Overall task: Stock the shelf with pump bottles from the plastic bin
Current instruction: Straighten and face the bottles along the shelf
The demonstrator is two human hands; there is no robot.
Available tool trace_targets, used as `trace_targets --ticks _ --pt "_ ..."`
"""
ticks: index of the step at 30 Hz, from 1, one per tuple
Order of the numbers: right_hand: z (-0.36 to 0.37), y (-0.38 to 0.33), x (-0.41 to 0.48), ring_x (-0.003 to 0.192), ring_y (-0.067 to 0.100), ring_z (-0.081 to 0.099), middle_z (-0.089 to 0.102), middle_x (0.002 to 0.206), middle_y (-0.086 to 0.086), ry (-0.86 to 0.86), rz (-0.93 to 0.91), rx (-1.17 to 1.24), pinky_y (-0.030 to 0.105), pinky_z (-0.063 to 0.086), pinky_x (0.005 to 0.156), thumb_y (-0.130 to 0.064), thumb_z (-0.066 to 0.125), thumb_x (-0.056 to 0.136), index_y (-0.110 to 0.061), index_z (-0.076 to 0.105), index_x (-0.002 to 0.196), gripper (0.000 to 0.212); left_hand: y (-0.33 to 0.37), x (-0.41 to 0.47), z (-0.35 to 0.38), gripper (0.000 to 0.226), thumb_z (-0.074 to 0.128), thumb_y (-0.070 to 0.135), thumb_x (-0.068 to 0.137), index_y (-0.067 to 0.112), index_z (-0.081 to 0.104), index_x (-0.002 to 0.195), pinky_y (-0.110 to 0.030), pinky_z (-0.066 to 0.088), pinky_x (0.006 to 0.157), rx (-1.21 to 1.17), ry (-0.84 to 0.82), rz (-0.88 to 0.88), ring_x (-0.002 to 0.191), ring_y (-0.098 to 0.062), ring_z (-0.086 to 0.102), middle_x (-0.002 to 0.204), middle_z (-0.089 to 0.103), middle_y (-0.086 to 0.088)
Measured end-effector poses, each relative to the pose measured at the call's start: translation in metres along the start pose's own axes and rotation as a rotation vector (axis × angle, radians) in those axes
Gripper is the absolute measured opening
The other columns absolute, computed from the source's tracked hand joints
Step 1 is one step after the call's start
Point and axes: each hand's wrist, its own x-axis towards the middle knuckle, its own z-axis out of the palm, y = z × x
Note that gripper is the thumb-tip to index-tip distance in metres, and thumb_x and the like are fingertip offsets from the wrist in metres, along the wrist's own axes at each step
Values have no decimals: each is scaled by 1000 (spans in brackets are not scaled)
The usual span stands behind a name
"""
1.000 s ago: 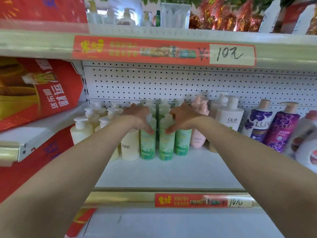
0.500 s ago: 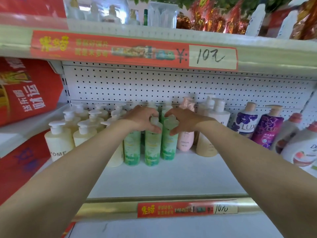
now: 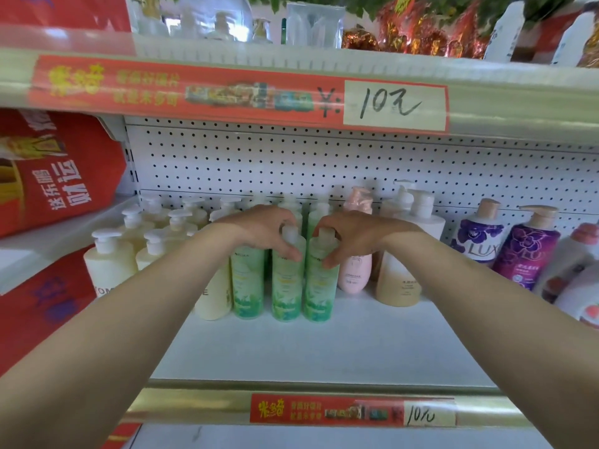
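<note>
Both hands are up on the shelf (image 3: 340, 345), each over the top of one green pump bottle. Left hand (image 3: 262, 230) fingers curl round the neck and pump of the middle green bottle (image 3: 287, 286), thumb tip pressed to its shoulder; right hand (image 3: 351, 236) does the same on the right green bottle (image 3: 319, 286), fingers hooked over the pump, thumb on the shoulder. So both sets of fingers are closed in a pinch at the neck, not spread. Likely reason: the neck is the narrow part, easy to steer a tall bottle by without tipping it. The two held bottles stand upright on the shelf, touching side by side, in line with a third green bottle (image 3: 248, 286) just left. Cream pump bottles (image 3: 108, 270) fill the left, a pink bottle (image 3: 355, 270) and a beige bottle (image 3: 398, 280) sit just right, purple bottles (image 3: 526, 251) farther right. Grouping looks by colour and brand, labels facing out. Judged step: squaring the front row. Plenty of bare shelf in front. The plastic bin is not in view. Red price strip (image 3: 353, 413) runs along the shelf lip.
</note>
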Motion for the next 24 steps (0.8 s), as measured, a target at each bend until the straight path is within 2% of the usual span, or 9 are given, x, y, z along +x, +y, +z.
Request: trace_targets --ticks 3,5,7,9,12,16,18,19,24 --pt "-14 1 -2 117 9 55 56 128 -13 58 3 129 25 45 97 -60 75 77 -29 50 140 74 -16 -1 -21 65 79 52 74 28 56 130 -24 44 85 -226 133 -33 114 -11 55 125 59 9" --pt "-25 3 6 112 7 58 63 119 -13 233 15 230 21 42 92 -59 75 78 -28 58 133 65 -32 3 -31 57 77 49 78 24 60 127 -31 48 93 -271 259 -97 115 -16 57 126 63 3" --pt "-31 3 22 107 9 62 68 109 -10 323 19 258 19 42 86 -53 78 78 -23 65 126 57 -47 12 -33 53 75 47 81 20 62 125 -35 46 101 -277 293 -139 117 -18 58 124 65 1" --pt "-30 0 42 106 11 64 70 112 -4 309 9 257 22 47 90 -47 80 78 -20 67 124 54 -58 24 -30 43 73 46 83 18 65 115 -34 46 96 -274 283 -141 110 -16 57 114 64 2" --pt "-22 -6 69 107 13 63 68 122 2 273 -8 239 23 46 95 -41 81 80 -17 66 126 54 -68 41 -21 30 70 47 85 27 50 97 -24 33 65 -245 272 -133 89 -14 45 97 47 3" --pt "-18 -10 94 115 18 61 65 128 5 240 -26 183 28 47 101 -39 78 84 -14 64 130 54 -77 58 -15 27 71 43 86 26 62 106 -27 44 78 -268 281 -167 96 -11 49 101 52 6" --pt "-18 -11 100 116 19 60 65 127 4 218 -38 156 29 46 101 -40 75 86 -14 65 129 51 -81 63 -16 25 72 43 85 19 66 91 -22 40 68 -266 280 -173 90 -14 55 95 61 7" --pt "-18 -12 102 117 18 60 66 126 3 212 -44 151 29 46 101 -41 74 87 -15 66 127 49 -82 64 -17 28 74 42 84 15 70 91 -21 40 66 -272 280 -189 91 -14 59 96 66 6" --pt "-16 -12 109 121 19 57 62 130 1 196 -35 141 33 45 104 -43 73 87 -17 65 129 50 -82 65 -18 44 82 35 77 12 71 112 -25 42 88 -303 293 -233 112 -18 59 118 65 0"
